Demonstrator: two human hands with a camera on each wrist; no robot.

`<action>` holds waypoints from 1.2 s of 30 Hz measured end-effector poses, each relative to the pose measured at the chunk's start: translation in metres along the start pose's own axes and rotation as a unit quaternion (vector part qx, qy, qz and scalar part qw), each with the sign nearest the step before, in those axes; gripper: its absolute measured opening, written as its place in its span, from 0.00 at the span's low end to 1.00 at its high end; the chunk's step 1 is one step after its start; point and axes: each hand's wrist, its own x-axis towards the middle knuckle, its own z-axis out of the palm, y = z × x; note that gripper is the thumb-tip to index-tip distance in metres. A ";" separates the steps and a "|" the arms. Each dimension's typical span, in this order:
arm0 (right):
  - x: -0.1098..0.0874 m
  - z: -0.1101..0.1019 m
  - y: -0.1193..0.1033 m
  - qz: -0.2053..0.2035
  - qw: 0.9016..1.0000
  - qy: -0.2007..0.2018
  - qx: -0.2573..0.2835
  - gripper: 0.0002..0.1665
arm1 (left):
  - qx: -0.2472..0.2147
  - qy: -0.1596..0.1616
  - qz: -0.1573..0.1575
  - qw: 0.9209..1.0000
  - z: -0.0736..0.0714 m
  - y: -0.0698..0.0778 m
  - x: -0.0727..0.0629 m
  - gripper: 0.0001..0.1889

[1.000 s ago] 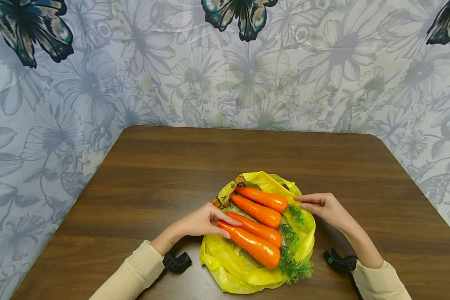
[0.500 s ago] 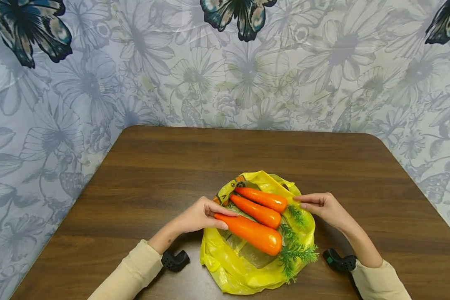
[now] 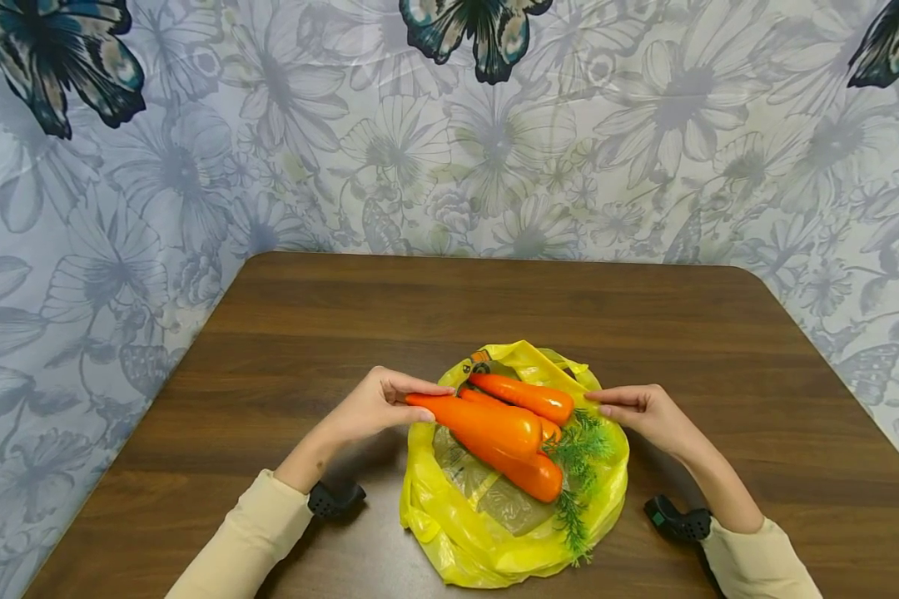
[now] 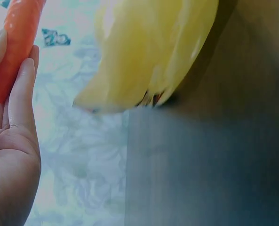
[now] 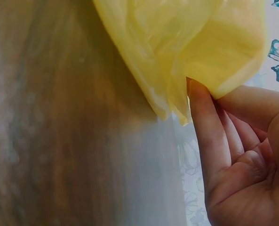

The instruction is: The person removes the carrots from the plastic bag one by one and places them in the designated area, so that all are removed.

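My left hand (image 3: 378, 405) pinches an orange carrot (image 3: 487, 421) by its narrow tip, thumb below and fingers above. In the left wrist view the same carrot (image 4: 18, 52) lies between thumb and fingers, raised beside the yellow bag. Other carrots (image 3: 532, 395) rest on the yellow plastic bag (image 3: 479, 545), partly covered by the held one in the head view. Feathery green tops (image 3: 584, 453) hang at their thick ends. My right hand (image 3: 648, 413) pinches the bag's right edge; in the right wrist view thumb and fingertips grip the thin yellow film (image 5: 224, 52).
A brown wooden table (image 3: 330, 324) carries the bag near its front. Behind stands a wall (image 3: 389, 166) with a floral pattern and butterflies. Black wrist devices (image 3: 335, 499) sit under both forearms, close to the tabletop.
The left hand has lifted the nearest carrot and carried it away from me and slightly left, over the other carrots. The right hand has stayed on the bag's edge.
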 end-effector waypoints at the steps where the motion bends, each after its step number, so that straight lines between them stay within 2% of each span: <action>1: 0.000 0.000 0.000 0.001 1.000 0.001 0.001 0.16 | -0.001 0.007 0.000 1.000 -0.003 0.001 0.000 0.19; 8: -0.001 0.000 0.001 0.000 1.000 0.001 -0.001 0.16 | -0.007 0.072 -0.011 0.997 -0.031 0.002 -0.006 0.19; 14: -0.002 0.000 0.001 0.006 1.000 -0.004 -0.004 0.16 | 0.015 0.144 -0.029 0.989 -0.057 0.001 -0.015 0.20; 21: -0.002 0.001 0.000 0.000 1.000 -0.004 -0.005 0.16 | 0.032 0.243 -0.050 0.968 -0.086 -0.006 -0.029 0.21; 27: -0.003 0.001 0.000 0.001 1.000 -0.004 -0.004 0.16 | 0.026 0.290 -0.075 0.954 -0.106 -0.006 -0.046 0.22; 32: -0.003 0.001 0.000 0.007 1.000 -0.002 0.000 0.16 | 0.037 0.339 -0.102 0.934 -0.120 -0.006 -0.058 0.26; 36: -0.003 0.001 0.000 0.008 1.000 -0.002 0.001 0.16 | 0.018 0.387 -0.109 0.916 -0.130 -0.008 -0.066 0.27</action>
